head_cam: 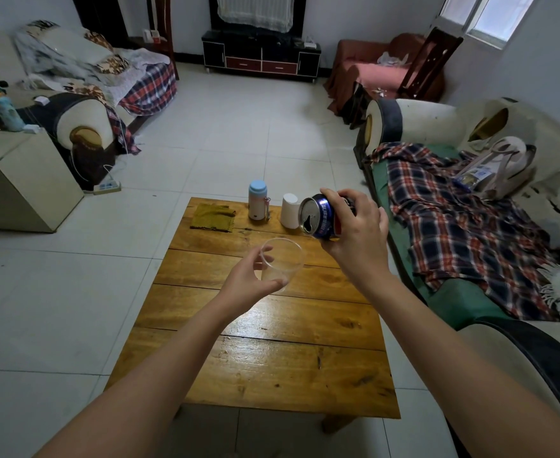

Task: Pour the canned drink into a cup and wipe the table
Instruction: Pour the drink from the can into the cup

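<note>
- Right hand (354,236): closed around the blue can (321,218), fingers over the top of the barrel, thumb beneath. Grip firm, no gap seen between palm and can.
- Can: held in the air above the far right part of the wooden table (272,358), tipped steeply toward the left, opened lid and mouth facing the camera. No liquid seen leaving the mouth.
- Left hand (249,282): half curled around the clear cup (282,262), thumb at the near side low down, fingers (265,257) visible through the far wall. Grasp loose but in contact.
- Cup: upright or slightly tilted, over the table's middle boards, below and left of the can's mouth. Whether resting on the wood or lifted cannot be told. Appears empty.
- Olive-brown cloth (213,218): lying flat at the far left corner of the table, untouched, well apart from both hands.
- Small bottle with pale blue cap (258,200) and white cylinder (289,209): standing at the far edge, cylinder just behind the can.
</note>
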`<action>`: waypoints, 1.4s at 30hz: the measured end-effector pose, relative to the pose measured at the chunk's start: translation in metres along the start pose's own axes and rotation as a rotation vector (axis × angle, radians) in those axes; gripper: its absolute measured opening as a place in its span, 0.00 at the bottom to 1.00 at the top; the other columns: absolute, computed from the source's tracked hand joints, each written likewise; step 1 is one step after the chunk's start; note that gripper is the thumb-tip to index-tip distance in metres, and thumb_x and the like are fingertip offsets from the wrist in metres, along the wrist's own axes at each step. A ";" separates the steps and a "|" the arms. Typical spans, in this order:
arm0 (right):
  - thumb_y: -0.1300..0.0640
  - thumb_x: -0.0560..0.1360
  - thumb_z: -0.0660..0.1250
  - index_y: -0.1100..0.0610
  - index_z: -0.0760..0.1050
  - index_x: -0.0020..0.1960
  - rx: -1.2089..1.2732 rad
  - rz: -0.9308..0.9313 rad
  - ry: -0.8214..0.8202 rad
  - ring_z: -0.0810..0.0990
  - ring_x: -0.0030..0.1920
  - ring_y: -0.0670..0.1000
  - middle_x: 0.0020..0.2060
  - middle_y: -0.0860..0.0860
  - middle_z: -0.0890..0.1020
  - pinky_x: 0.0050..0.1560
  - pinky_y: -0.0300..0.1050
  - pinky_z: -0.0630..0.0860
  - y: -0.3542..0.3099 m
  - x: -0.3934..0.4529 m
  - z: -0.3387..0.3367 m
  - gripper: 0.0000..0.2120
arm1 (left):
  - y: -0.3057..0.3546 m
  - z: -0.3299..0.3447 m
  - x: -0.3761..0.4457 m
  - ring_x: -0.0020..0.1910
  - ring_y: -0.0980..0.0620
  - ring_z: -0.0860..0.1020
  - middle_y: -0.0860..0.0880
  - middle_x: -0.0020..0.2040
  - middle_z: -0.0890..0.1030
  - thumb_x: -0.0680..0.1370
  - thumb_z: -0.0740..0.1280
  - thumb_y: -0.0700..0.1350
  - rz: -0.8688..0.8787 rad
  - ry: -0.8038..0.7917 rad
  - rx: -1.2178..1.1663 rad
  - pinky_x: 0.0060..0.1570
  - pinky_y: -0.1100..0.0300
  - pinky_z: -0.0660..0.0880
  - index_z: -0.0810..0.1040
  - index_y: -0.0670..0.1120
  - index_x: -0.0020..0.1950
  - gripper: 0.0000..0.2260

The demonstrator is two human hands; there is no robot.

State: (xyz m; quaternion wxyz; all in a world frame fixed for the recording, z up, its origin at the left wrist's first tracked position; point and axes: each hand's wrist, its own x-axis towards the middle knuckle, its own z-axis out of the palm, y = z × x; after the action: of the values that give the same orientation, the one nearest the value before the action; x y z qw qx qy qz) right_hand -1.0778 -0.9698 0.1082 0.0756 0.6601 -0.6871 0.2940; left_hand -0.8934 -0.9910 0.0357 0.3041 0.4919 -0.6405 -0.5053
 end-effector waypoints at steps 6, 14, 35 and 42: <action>0.60 0.64 0.75 0.47 0.67 0.68 -0.018 -0.008 0.007 0.67 0.64 0.56 0.62 0.54 0.71 0.67 0.65 0.55 0.000 0.002 -0.002 0.35 | 0.001 0.000 0.000 0.58 0.53 0.73 0.52 0.57 0.75 0.67 0.76 0.45 -0.004 0.012 0.005 0.58 0.46 0.75 0.68 0.54 0.64 0.28; 0.60 0.64 0.75 0.48 0.68 0.67 -0.023 -0.018 0.021 0.68 0.64 0.57 0.62 0.55 0.71 0.67 0.65 0.54 0.000 0.002 -0.004 0.34 | 0.001 0.001 -0.001 0.58 0.52 0.73 0.51 0.57 0.74 0.67 0.76 0.45 -0.006 0.009 0.003 0.58 0.47 0.75 0.68 0.52 0.65 0.29; 0.61 0.65 0.74 0.48 0.68 0.67 -0.024 -0.035 0.023 0.67 0.65 0.57 0.62 0.55 0.71 0.68 0.65 0.50 0.006 0.000 -0.006 0.33 | 0.003 0.004 0.003 0.59 0.52 0.73 0.51 0.58 0.74 0.67 0.75 0.44 -0.006 0.000 0.002 0.58 0.50 0.75 0.67 0.50 0.66 0.30; 0.61 0.65 0.74 0.47 0.68 0.67 -0.024 -0.035 0.029 0.67 0.65 0.57 0.62 0.55 0.71 0.68 0.65 0.49 0.008 0.002 -0.004 0.33 | 0.003 0.004 0.005 0.59 0.51 0.73 0.50 0.58 0.74 0.67 0.76 0.44 -0.010 0.002 -0.005 0.59 0.48 0.74 0.67 0.50 0.67 0.31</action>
State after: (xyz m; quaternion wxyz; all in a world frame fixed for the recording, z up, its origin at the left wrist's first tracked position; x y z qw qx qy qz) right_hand -1.0871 -0.9699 0.1098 0.0986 0.6667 -0.6779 0.2938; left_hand -0.8996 -0.9944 0.0373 0.3034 0.4946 -0.6366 -0.5079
